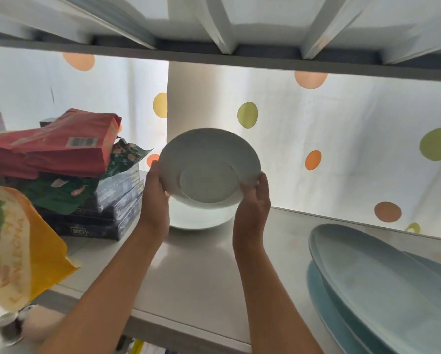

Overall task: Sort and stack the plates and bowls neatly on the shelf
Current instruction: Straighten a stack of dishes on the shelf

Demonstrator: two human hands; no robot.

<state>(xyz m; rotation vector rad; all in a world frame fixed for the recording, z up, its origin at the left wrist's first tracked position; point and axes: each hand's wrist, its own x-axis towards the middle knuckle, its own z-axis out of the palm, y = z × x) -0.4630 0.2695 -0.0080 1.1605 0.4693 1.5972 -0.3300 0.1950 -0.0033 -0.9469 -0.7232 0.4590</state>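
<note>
A pale grey-white plate (209,164) is held in the air, tilted so its underside faces me. My left hand (155,198) grips its left rim and my right hand (254,200) grips its right rim. Right below it, a white dish (201,218) rests on the grey shelf (206,277); both hands and the held plate hide much of it. At the right, two large light-blue oval plates (383,290) lie stacked on the shelf, running out of the picture.
Left on the shelf sits a pile of dark blue boxes (112,208) with red (53,146) and green bags on top. A yellow-orange bag (22,249) hangs at the near left. A dotted white curtain (342,149) backs the shelf; another shelf board (214,57) runs overhead.
</note>
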